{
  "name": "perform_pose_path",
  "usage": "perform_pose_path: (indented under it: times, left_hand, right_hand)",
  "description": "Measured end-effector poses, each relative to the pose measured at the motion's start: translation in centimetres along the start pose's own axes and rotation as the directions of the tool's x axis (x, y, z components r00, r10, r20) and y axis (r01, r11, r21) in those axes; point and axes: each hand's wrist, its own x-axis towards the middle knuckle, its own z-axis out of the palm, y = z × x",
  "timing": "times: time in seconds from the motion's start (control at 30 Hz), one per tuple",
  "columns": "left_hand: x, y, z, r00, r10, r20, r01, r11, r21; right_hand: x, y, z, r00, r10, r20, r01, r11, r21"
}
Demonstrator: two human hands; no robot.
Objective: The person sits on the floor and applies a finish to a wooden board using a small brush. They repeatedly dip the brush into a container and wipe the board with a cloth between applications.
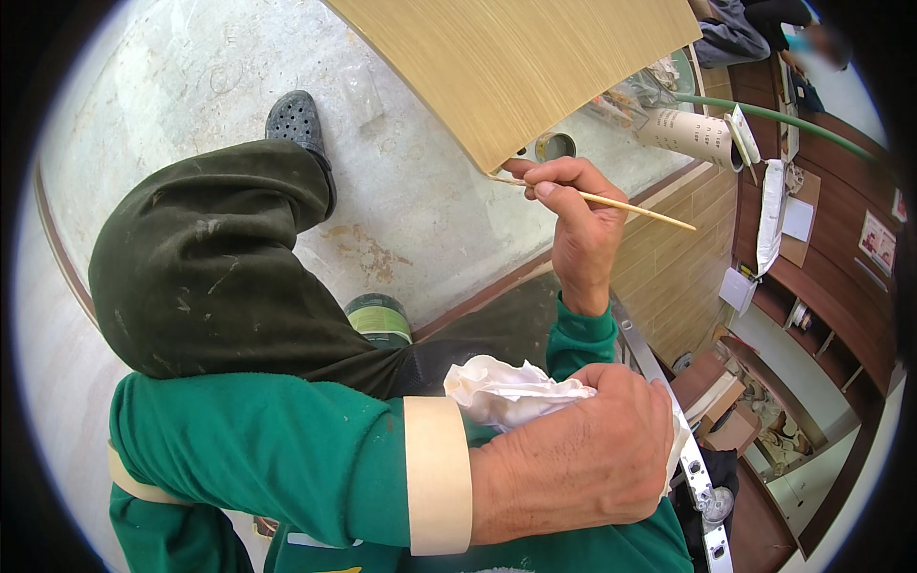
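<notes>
Head view: thin brush [635, 207] with a pale wooden handle, held aslant under the lower corner of a wood-grained panel [525, 67]; handle end points right, tip lies at the corner, contact or slight gap cannot be told. Panel's left edge runs obliquely up to the top of the frame; its shorter lower edge rises to the right from the same corner. Left of the panel, grey floor [420, 210] extends to a dark clog [294, 124], giving room on that side, with the bent knee in dark trousers [191, 258] bounding it. Right side is tighter: a round tin [540, 151] sits just beyond the fingers, a printed cylinder [688, 137] farther out near a green hose [764, 113]. Right hand [585, 215]: pinch grip, thumb and fingers closed on the brush near its tip end. Left hand [583, 458]: clenched around a crumpled white wad [516, 390], cloth or paper not determinable, which protrudes on both sides of the fist; cream band [437, 475] around that sleeve. Green-labelled can [382, 323] stands partly hidden behind the trousers. Perforated metal rail [702, 477] passes right of the left fist. Another person [735, 38] partly visible at upper right.
</notes>
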Motion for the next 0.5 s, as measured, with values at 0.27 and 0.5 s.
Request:
perform_pose_path:
  times: [0.27,0.5]
  left_hand:
    - [-0.05,-0.07,-0.01,1.000,0.014,-0.004,-0.014,1.000,0.008]
    - [-0.07,-0.04,0.08,1.000,0.007,0.000,-0.007,1.000,0.007]
  right_hand:
    - [-0.29,-0.20,-0.04,1.000,0.016,-0.008,-0.016,1.000,0.014]
    - [-0.13,-0.14,0.14,1.000,0.008,-0.007,-0.007,1.000,0.028]
